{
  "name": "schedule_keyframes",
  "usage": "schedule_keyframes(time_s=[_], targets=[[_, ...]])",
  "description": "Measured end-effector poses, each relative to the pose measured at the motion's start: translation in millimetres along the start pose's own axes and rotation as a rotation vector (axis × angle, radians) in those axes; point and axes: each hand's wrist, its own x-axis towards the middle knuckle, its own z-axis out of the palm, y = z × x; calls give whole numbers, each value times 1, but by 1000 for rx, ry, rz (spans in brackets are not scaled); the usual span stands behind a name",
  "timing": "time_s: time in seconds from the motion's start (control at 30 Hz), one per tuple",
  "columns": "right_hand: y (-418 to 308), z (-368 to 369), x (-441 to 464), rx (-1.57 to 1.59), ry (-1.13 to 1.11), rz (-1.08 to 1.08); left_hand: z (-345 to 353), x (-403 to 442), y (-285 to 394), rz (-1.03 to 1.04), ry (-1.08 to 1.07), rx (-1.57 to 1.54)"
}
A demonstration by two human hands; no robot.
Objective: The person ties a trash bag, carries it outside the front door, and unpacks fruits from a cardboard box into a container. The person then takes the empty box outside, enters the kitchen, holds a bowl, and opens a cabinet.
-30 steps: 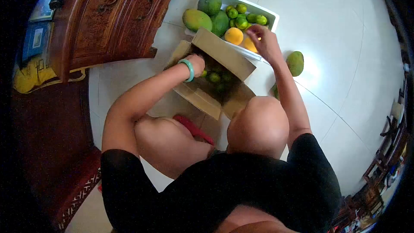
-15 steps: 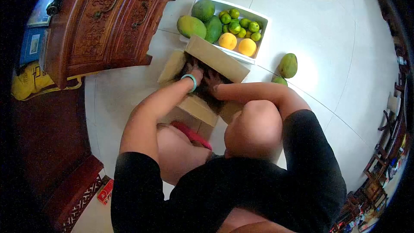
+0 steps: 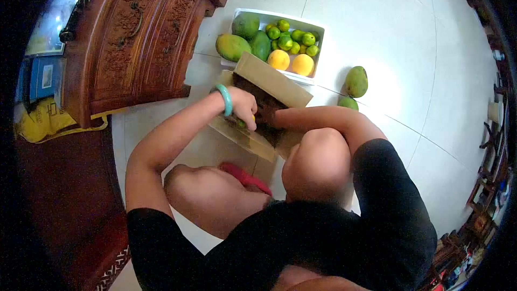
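My left hand [image 3: 242, 106], with a pale green bangle at its wrist, is closed on a small green-and-yellow citrus fruit [image 3: 243, 123] above the near left side of an open cardboard box [image 3: 273, 79]. Only part of that fruit shows below the fingers. Down in the dark inside of the same box is my right hand [image 3: 267, 117]; shadow hides its fingers and anything they may touch. Just beyond the box stands a white foam box [image 3: 321, 48] holding large green fruits [image 3: 232, 47], several small green citrus fruits [image 3: 285, 41] and two yellow-orange round fruits [image 3: 303, 65].
Two green mango-like fruits [image 3: 357, 81] lie on the pale tiled floor [image 3: 393, 48] to the right. A carved wooden cabinet [image 3: 140, 37] is at the left, with a yellow bag [image 3: 43, 121] beside it. Red footwear [image 3: 245, 177] shows by the cardboard box.
My left hand has come up out of the cardboard box, to the left, and now shows a small citrus fruit in its fingers. My right hand stays inside the box.
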Motion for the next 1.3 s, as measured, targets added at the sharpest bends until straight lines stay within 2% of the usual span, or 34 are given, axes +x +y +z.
schedule_keyframes(time_s=[0.07, 0.13, 0.2, 0.27, 0.4, 0.47, 0.53, 0.6, 0.63, 0.67, 0.73, 0.8, 0.83, 0.87, 0.9, 0.93, 0.97, 1.0, 1.03, 1.07, 1.1, 1.2, 1.27, 1.3], targets=[[1, -5, -9, -142, -27, -66, -19, -7, -16, 386, 100, -535], [0, -13, -16, -300, -65, -141, -57, -7, -27, 486, 349, -645], [-1, -24, -25, -479, -97, -230, -86, 2, -24, 334, 590, -1281], [0, -33, -34, -634, -119, -309, -113, 25, -24, 330, 714, -1485], [3, -35, -41, -805, -160, -414, -112, 77, -35, 303, 835, -1518], [3, -38, -43, -859, -173, -448, -102, 88, -41, 289, 908, -1635], [2, -37, -44, -909, -182, -480, -98, 93, -49, 272, 977, -1618], [2, -37, -47, -949, -200, -503, -93, 81, -52, 252, 1087, -1284], [2, -37, -48, -970, -207, -513, -87, 76, -51, 122, 1250, -1161], [1, -38, -50, -992, -212, -530, -79, 66, -47, 113, 1253, -1163], [-2, -43, -59, -1009, -241, -566, -52, 46, -38, 278, 1591, -703], [-7, -61, -70, -907, -293, -596, -18, 8, -17, 408, 1339, -729], [-8, -72, -76, -910, -301, -608, -3, 5, -17, 444, 1289, -563], [-7, -78, -78, -784, -308, -541, 13, 5, -17, 476, 1231, -405], [-6, -84, -80, -725, -322, -516, 19, -1, -15, 391, 1021, -472], [-5, -91, -83, -665, -335, -491, 22, -9, -17, 287, 710, -701], [1, -97, -85, -591, -253, -614, 27, -7, -21, 183, 631, -741], [6, -106, -82, -393, -299, -627, 30, -6, -28, 81, 551, -778], [10, -116, -79, -196, -350, -638, 43, 15, -49, 68, 501, -694], [7, -145, -99, -210, -360, -647, 43, 16, -52, 64, 509, -710], [0, -192, -132, -53, -354, -645, 41, 14, -51, 66, 498, -680], [20, -220, -166, 495, -202, -790, 40, 14, -50, 81, 490, -691], [45, -260, -190, 817, -220, -824, 52, 34, -63, 163, 656, -484], [66, -268, -197, 1000, -194, -698, 40, 12, -56, 127, 572, -537]])
